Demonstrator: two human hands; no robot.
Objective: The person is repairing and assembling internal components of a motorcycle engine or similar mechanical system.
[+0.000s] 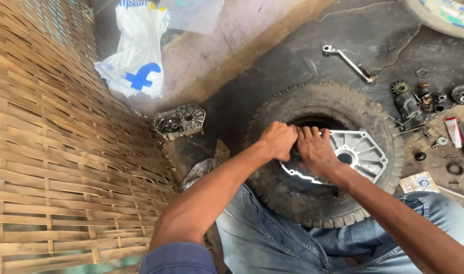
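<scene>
A silver metal cover (361,152) lies on a black tire (272,116). Both hands sit close together at its left edge. The left hand (278,140) and right hand (315,149) curl tight, gripping that edge.

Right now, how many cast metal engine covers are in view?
2: one cover on the tyre under both hands, another cover on the floor beside the woven wall. More may be hidden.

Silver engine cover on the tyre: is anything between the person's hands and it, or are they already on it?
Nothing visible stands between them. The left hand and right hand rest together on the near-left edge of the silver engine cover, which lies flat across the hole of the black tyre. The fingertips are hidden, so the exact grip cannot be told.
</scene>
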